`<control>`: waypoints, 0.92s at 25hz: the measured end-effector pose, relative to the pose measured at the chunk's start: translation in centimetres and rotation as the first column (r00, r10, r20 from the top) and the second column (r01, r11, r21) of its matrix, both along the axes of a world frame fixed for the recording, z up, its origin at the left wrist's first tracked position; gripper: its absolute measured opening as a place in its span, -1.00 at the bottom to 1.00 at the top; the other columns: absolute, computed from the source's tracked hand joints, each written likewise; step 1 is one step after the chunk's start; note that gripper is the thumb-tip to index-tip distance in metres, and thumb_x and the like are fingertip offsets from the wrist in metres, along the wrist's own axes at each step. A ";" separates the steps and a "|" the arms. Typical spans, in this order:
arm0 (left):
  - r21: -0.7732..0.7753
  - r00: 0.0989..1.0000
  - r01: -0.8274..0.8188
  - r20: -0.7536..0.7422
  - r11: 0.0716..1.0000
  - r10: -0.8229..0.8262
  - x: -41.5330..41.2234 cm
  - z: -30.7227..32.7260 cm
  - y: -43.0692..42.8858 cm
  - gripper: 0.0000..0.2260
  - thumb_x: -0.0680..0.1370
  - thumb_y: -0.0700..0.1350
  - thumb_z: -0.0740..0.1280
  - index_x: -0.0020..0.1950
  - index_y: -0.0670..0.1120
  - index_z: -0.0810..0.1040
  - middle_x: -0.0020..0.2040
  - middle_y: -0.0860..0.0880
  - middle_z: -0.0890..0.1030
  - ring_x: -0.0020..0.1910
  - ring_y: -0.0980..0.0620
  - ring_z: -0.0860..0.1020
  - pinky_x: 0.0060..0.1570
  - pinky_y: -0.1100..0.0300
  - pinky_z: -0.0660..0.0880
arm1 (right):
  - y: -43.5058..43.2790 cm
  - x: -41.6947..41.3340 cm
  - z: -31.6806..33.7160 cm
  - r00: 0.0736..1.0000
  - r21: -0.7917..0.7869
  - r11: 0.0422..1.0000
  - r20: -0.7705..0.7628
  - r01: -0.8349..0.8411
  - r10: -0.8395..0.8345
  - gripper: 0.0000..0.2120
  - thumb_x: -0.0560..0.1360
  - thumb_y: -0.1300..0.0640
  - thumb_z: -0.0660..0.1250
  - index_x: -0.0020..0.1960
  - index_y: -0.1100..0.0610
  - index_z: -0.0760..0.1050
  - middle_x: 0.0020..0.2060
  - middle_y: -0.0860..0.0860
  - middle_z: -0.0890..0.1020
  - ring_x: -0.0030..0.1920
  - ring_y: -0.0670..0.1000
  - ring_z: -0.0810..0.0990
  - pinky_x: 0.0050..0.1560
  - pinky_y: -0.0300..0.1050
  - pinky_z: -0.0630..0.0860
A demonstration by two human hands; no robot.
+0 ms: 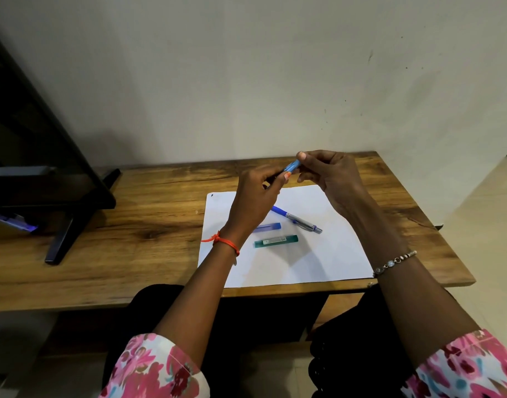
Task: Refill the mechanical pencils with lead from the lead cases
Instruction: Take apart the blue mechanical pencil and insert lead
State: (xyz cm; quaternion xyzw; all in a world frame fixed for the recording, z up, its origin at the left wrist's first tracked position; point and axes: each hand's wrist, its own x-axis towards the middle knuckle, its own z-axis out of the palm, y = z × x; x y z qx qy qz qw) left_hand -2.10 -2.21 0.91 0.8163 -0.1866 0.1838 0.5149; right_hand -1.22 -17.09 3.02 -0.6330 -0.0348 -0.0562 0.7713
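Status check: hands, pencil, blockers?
Left hand grips light blue pencil; right hand pinches its end. Second pencil, blue case, green case on paper. Nothing blocking.

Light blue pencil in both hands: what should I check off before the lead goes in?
1. Left hand grips the light blue mechanical pencil by its barrel: ok.
2. Right hand pinches its upper end: ok.
3. Cap removed from that end: cannot tell, fingers cover it.
4. Green lead case lies on the white sheet, near the hands: ok.
5. Blue lead case open: cannot tell, the left wrist hides part.
6. Blue and silver mechanical pencil rests on the sheet, apart from both cases: ok.
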 end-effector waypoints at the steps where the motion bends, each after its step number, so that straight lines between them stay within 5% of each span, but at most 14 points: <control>1: -0.005 1.000 0.000 0.007 1.000 0.000 0.0 0.0 -0.1 -0.81 0.54 -0.20 0.30 0.08 -0.23 0.62 -0.22 -0.20 0.63 -0.33 0.11 0.49 -0.24 0.09 0.50 | 0.1 0.0 0.0 1.000 -0.012 1.000 0.011 0.027 -0.027 -0.94 0.45 0.28 0.36 -0.17 0.23 0.60 -0.40 0.01 0.69 -0.39 -0.04 0.64 -0.30 -0.25 0.57; 7: 0.020 0.999 0.004 0.035 1.000 -0.004 0.2 -0.1 -0.4 -0.82 0.54 -0.19 0.29 0.04 -0.24 0.63 -0.29 -0.02 0.53 -0.34 0.20 0.47 -0.29 0.24 0.43 | 0.3 -0.4 0.1 0.996 0.004 0.996 0.009 0.091 -0.091 -0.92 0.45 0.25 0.38 -0.19 0.25 0.57 -0.42 0.00 0.68 -0.38 -0.04 0.68 -0.29 -0.27 0.59; 18: 0.034 0.999 -0.007 0.047 0.999 0.006 0.6 -0.4 -0.4 -0.81 0.54 -0.21 0.29 0.02 -0.28 0.63 -0.24 -0.22 0.60 -0.23 -0.15 0.54 -0.23 0.05 0.46 | 0.4 -0.3 -0.2 0.993 -0.039 0.992 0.018 0.118 -0.117 -0.92 0.46 0.23 0.37 -0.15 0.26 0.58 -0.43 -0.01 0.68 -0.38 -0.04 0.68 -0.31 -0.28 0.60; 23: 0.031 1.000 -0.007 0.029 1.000 0.006 0.5 -0.3 -0.4 -0.82 0.54 -0.21 0.29 0.00 -0.29 0.63 -0.24 -0.22 0.59 -0.24 -0.11 0.52 -0.24 0.06 0.46 | 0.4 -0.3 -0.1 0.991 -0.011 0.991 0.009 0.134 -0.134 -0.89 0.48 0.20 0.36 -0.17 0.24 0.55 -0.44 0.02 0.68 -0.40 -0.01 0.68 -0.34 -0.24 0.61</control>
